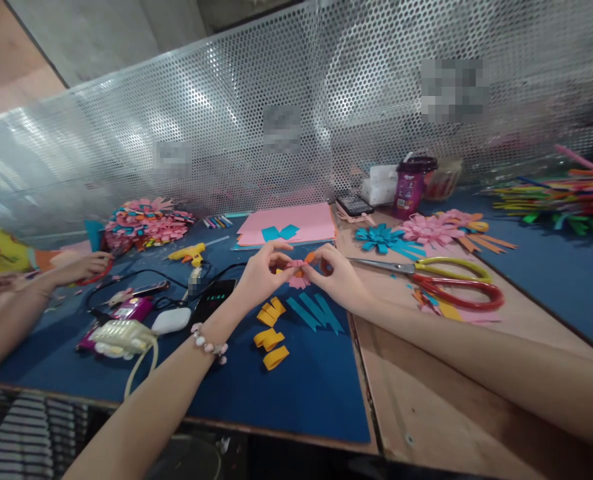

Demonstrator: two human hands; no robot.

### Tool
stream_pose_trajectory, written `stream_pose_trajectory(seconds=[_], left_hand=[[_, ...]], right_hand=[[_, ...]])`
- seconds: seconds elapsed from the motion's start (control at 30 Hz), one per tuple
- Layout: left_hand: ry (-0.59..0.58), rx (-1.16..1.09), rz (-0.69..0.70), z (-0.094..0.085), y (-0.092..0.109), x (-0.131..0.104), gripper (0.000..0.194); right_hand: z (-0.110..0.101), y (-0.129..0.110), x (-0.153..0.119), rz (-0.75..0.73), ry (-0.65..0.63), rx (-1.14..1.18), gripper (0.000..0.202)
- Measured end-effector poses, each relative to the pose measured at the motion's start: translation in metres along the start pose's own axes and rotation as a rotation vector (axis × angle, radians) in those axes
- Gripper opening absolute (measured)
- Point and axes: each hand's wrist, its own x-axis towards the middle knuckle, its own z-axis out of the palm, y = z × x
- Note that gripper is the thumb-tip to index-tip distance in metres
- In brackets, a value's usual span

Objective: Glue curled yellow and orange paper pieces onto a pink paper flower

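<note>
My left hand (270, 272) and my right hand (332, 272) meet at the middle of the table, thumbs and fingers pinched on a small pink and orange paper flower (299, 275). Much of it is hidden behind my fingertips. Just below my hands lie several yellow paper loops (271, 311) and some teal paper strips (315, 312) with notched ends. To the right of my right hand rest large scissors (426, 270) with one yellow and one red handle. Behind my hands two teal paper pieces (279, 232) sit on a stack of pink paper (296, 217).
At left are a yellow glue gun (190, 253), a power strip (123, 337), a white case (172, 321), a phone (215, 300) and cables. Another person's hand (83, 267) works there. Finished paper flowers (432, 229), a purple cup (410, 187) and pipe cleaners (561, 200) stand at right.
</note>
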Motion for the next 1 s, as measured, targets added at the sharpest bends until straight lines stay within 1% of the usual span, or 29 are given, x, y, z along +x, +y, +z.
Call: stream_pose_trajectory(seconds=[0.3,0.6,0.8,1.0], left_hand=[[-0.005,-0.079,-0.023,-0.0004,-0.0013,0.0017,0.036],[0.012,-0.081,-0.026,-0.0013,-0.0022,0.0026,0.037],[0.011,-0.082,-0.027,-0.0026,-0.0021,0.0023,0.040],[-0.008,-0.040,-0.022,-0.0026,-0.0031,0.0015,0.040]], right_hand=[[-0.0012,0.0005,0.0011,0.097,-0.032,0.062,0.016],[-0.0017,0.0020,0.0025,0.132,-0.038,0.093,0.022],[-0.0017,0.0019,0.0019,0.139,0.018,0.130,0.025],[-0.0039,0.0028,0.0017,0.143,0.038,0.147,0.022]])
